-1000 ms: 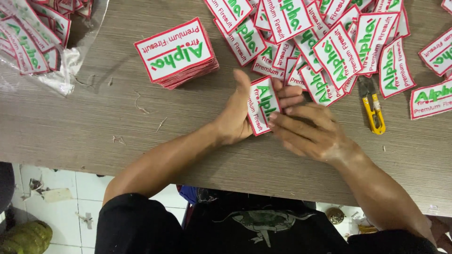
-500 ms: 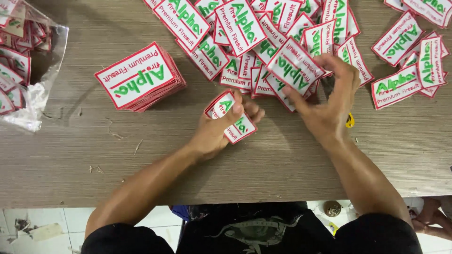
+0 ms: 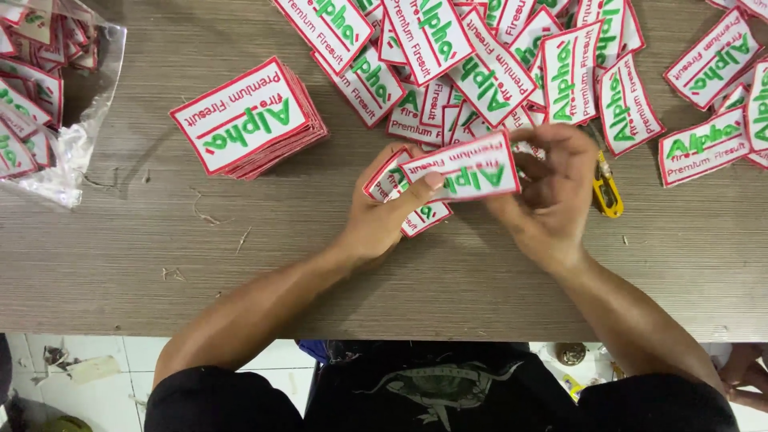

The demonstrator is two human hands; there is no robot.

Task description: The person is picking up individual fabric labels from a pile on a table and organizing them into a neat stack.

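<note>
My left hand (image 3: 382,218) grips a small bundle of white embroidered patches with red borders and green lettering (image 3: 416,214), thumb pressed on the top one. My right hand (image 3: 552,196) holds the other end of a single patch (image 3: 468,170) that lies across the top of the bundle. Both hands hover just above the wooden table (image 3: 320,264), near its middle. A loose heap of the same patches (image 3: 496,64) spreads out just beyond my hands.
A neat stack of patches (image 3: 248,118) stands to the left. A clear plastic bag with more patches (image 3: 40,96) lies at the far left edge. A yellow-handled snipper (image 3: 606,192) rests beside my right hand. More patches (image 3: 712,120) lie at the right. Tiled floor shows below the table's edge.
My right hand reached into the loose heap, took one patch and brought it back onto the bundle in my left hand. The view shifted slightly.
</note>
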